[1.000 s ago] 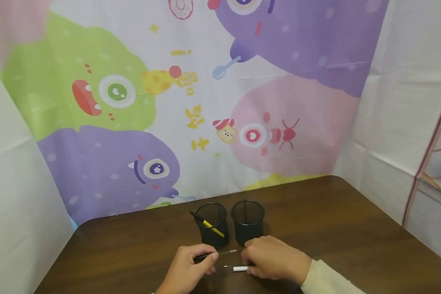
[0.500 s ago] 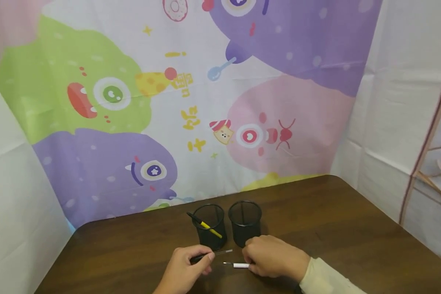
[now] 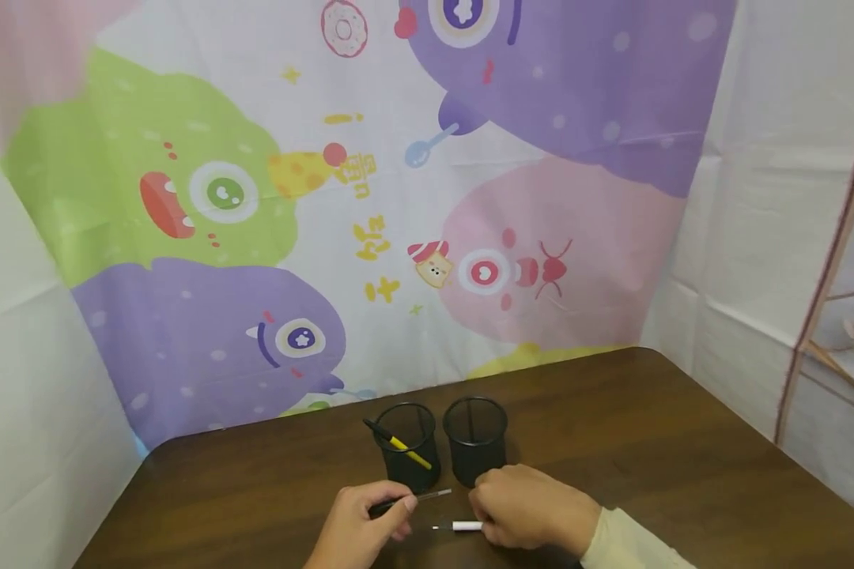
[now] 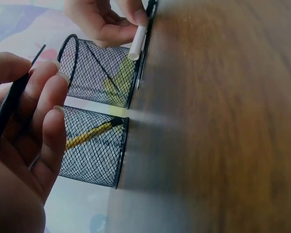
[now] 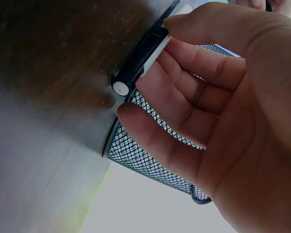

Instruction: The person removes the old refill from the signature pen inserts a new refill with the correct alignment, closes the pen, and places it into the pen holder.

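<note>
Between thumb and fingertips, my left hand pinches a slim black pen-like stick; a thin, pale end sticks out rightward in the head view. My right hand is low over the table, its thumb and fingers on a white cylinder that points left. Alongside that lies a black pen-like stick with a round white end in the right wrist view; its thin pointed tip shows in the left wrist view. Whether cylinder and stick are joined, I cannot tell.
Two black mesh pen cups stand side by side just beyond the hands. A yellow-and-black pen leans inside the left cup; the right cup is near my right knuckles. Behind the brown table hangs a cartoon-printed cloth.
Both hands keep their grips and stay nearly in place. The head view shifts slightly, so the cups and hands appear a little lower than half a second ago.
</note>
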The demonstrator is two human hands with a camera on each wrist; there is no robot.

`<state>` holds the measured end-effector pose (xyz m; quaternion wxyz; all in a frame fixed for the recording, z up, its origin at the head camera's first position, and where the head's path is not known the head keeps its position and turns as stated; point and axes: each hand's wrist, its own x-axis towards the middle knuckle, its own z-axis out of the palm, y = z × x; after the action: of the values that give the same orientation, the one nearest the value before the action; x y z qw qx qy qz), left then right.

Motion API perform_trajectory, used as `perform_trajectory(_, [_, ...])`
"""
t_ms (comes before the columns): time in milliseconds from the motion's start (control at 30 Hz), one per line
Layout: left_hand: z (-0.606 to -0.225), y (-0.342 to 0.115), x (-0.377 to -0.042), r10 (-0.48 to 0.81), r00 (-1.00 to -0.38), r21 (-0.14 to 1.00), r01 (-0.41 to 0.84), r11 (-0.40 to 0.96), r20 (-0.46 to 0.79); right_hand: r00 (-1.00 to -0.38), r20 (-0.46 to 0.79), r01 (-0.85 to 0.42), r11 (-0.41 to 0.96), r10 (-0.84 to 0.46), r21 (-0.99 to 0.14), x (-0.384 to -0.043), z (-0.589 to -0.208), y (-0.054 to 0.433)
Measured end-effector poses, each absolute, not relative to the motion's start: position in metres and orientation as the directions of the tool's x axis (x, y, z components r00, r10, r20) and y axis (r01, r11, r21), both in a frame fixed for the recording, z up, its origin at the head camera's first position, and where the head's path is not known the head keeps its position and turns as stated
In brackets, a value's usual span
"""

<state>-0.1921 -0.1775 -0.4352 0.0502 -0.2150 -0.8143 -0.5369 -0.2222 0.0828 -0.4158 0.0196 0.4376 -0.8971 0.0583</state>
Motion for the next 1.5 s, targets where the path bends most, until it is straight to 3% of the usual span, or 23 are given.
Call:
perform_trajectory(533, [-0.437,-0.177,-0.192,0.271,-0.932,0.890,0.323,0.322,0.240,-0.613,0.128,-0.790,0.603,-0.780,-0.111,-0.225,-0.414,0.086])
perform_trajectory(900, [-0.437,-0.181,-0.194,0.295,-0.908,0.835,0.397,0.382,0.297,-0.609,0.173,-0.793,0.594,-0.774,-0.138,-0.229,-0.408,0.090])
perform_trajectory(1500, [-0.435,-0.181,-0.195,0.292,-0.906,0.834,0.403,0.378,0.306,-0.601,0.286,-0.798,0.578,-0.746,-0.169,-0.232,-0.409,0.089])
